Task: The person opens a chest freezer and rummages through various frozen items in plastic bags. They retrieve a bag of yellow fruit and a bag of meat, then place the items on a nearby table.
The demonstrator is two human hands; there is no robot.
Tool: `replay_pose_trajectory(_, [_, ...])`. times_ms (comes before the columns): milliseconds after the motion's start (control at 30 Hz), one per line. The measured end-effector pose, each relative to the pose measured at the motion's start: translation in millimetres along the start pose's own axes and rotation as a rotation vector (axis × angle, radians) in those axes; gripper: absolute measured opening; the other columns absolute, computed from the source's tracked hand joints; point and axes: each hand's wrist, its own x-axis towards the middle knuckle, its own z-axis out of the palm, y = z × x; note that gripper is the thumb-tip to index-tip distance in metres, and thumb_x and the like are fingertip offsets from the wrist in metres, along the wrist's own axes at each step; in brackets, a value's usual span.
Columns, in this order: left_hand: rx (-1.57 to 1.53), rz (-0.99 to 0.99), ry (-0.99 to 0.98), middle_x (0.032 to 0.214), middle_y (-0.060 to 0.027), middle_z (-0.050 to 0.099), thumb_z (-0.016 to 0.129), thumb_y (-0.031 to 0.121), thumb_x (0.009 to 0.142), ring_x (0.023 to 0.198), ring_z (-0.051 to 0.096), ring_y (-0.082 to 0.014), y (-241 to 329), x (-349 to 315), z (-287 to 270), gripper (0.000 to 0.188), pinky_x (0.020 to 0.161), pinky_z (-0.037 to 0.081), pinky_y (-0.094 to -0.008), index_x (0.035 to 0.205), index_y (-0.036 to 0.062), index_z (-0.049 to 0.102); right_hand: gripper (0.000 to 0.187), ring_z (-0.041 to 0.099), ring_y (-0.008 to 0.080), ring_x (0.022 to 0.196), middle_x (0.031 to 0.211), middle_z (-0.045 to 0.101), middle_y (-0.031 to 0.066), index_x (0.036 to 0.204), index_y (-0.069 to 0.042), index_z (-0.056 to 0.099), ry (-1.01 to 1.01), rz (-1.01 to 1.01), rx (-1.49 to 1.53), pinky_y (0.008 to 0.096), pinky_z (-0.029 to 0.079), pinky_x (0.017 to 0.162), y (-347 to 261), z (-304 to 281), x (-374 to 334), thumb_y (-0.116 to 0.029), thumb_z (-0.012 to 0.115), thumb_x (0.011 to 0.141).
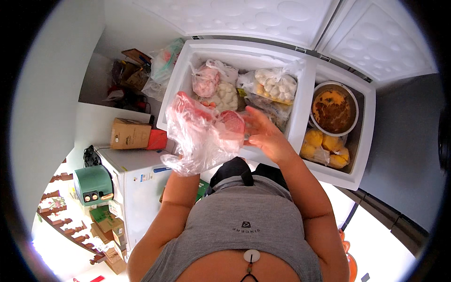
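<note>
A clear plastic bag of pink and red meat [230,123] is held up over the near left edge of the open chest freezer [307,84]. My left hand is under or inside the crumpled plastic; its fingers cannot be made out clearly, and the bag rests on it. My right hand [267,134] is at the bag's right side, thumb and fingertips against the plastic, with the forefinger held apart. Behind the bag, inside the freezer, lie a bag of pink meat [205,81], a bag of pale round dumplings [224,97] and a bag of white balls [277,85].
The freezer's right compartment holds a round metal pot [356,110] of orange-brown food and a bag of yellow pieces [324,146]. Its white lids [253,16] stand raised behind. At left are a cardboard box [129,133], a white cabinet [141,181] and a green appliance [93,185].
</note>
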Motion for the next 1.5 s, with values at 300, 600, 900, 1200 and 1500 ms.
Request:
replay_pose_trajectory(300, [0.090, 0.056, -0.432, 0.102, -0.0096, 0.056, 0.059, 0.033, 0.085, 0.096, 0.055, -0.0278, 1.4, -3.3, 12.3, 0.033, 0.080, 0.049, -0.0422, 0.108, 0.0091, 0.053, 0.063, 0.049, 0.0242, 0.116, 0.128, 0.048, 0.0140, 0.136, -0.004, 0.036, 0.092, -0.037, -0.044, 0.0359, 0.042, 0.094, 7.9, 0.1, 2.0, 0.006, 0.052, 0.076])
replay_pose_trajectory(600, [-0.330, -0.324, -0.319, 0.102, -0.0108, 0.059, 0.060, 0.019, 0.082, 0.093, 0.057, -0.0287, -31.2, 38.9, -43.7, 0.032, 0.078, 0.050, -0.0427, 0.111, 0.0059, 0.052, 0.065, 0.046, 0.0279, 0.119, 0.130, 0.046, 0.0166, 0.129, -0.003, 0.044, 0.162, -0.613, -0.987, 0.0372, 0.036, 0.099, -16.8, 8.8, -9.0, -0.026, 0.071, 0.075])
replay_pose_trajectory(900, [0.133, -0.363, 0.085, 0.109, -0.0120, 0.059, 0.059, 0.005, 0.079, 0.097, 0.060, -0.0297, -41.7, 43.3, -52.3, 0.037, 0.081, 0.050, -0.0467, 0.115, 0.0054, 0.051, 0.033, 0.053, 0.0265, 0.108, 0.116, 0.057, 0.0165, 0.110, -0.004, 0.060, 0.428, -0.537, -0.990, 0.0394, 0.040, 0.093, -13.0, -8.8, 19.9, -0.015, 0.062, 0.079])
replay_pose_trajectory(1200, [0.206, -0.328, 0.145, 0.109, -0.0122, 0.059, 0.059, -0.003, 0.074, 0.097, 0.060, -0.0316, -27.9, 38.3, -40.9, 0.048, 0.077, 0.052, -0.0521, 0.120, 0.0043, 0.048, 0.033, 0.055, 0.0189, 0.101, 0.107, 0.061, 0.0056, 0.111, -0.006, 0.057, 0.675, -0.224, -0.050, 0.0333, 0.040, 0.090, -58.7, -53.3, 18.7, -0.007, 0.058, 0.078])
replay_pose_trajectory(1500, [0.391, -0.241, 0.072, 0.106, -0.0133, 0.060, 0.062, -0.003, 0.073, 0.092, 0.063, -0.0294, -19.2, 38.2, -46.7, 0.046, 0.075, 0.055, -0.0442, 0.116, -0.0022, 0.049, 0.023, 0.057, 0.0099, 0.087, 0.096, 0.064, 0.0024, 0.098, -0.006, 0.066, 0.587, -0.480, -0.952, 0.0258, 0.043, 0.077, -65.9, -33.1, 4.7, -0.007, 0.067, 0.075])
